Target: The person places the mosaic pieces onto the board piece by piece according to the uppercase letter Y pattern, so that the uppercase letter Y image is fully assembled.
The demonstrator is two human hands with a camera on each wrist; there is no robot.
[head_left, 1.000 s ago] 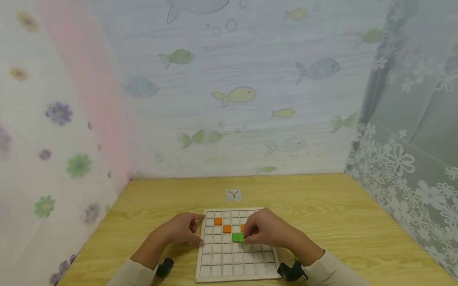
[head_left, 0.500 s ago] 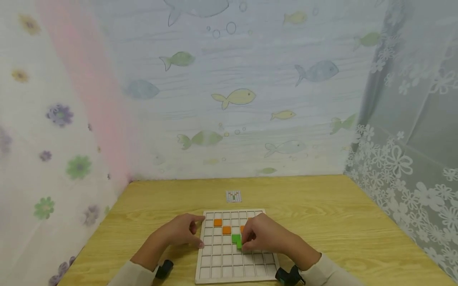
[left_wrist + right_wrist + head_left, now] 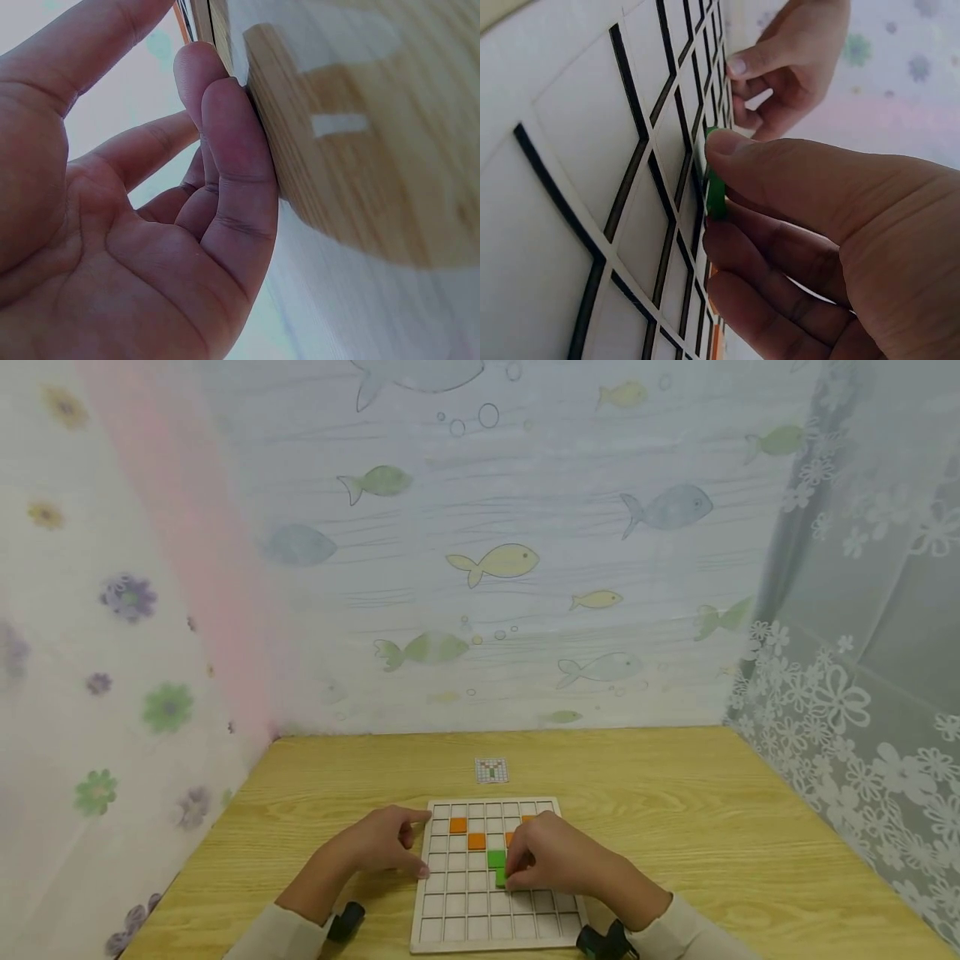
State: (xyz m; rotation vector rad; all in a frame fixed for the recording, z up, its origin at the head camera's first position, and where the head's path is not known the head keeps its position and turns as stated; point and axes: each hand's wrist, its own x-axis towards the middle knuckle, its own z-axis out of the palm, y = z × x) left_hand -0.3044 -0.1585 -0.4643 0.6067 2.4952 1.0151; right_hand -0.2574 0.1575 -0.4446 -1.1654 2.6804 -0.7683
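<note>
A pale wooden grid board [image 3: 454, 906] lies on the table. Between thumb and fingers, my right hand [image 3: 553, 856] pinches a green square tile [image 3: 717, 196] low over a cell near the board's middle. A second green tile [image 3: 496, 859] sits in the cell just above and left of it. Several orange tiles, such as the upper left one [image 3: 457, 825] and the one below it [image 3: 476, 841], lie in cells higher up; those on the right are partly hidden by my right hand. My left hand [image 3: 384, 842] touches the board's left edge with thumb and index finger, the other fingers loosely bent.
A small printed pattern card [image 3: 492, 770] lies on the wooden table [image 3: 360, 768] beyond the board. Dark wrist devices, one at the left wrist [image 3: 347, 922] and one at the right wrist [image 3: 606, 939], sit close to the board's lower corners. Patterned curtains enclose the table.
My right hand has moved a little toward me with the green tile, from beside the other green tile to the row below. My left hand stays at the board's edge.
</note>
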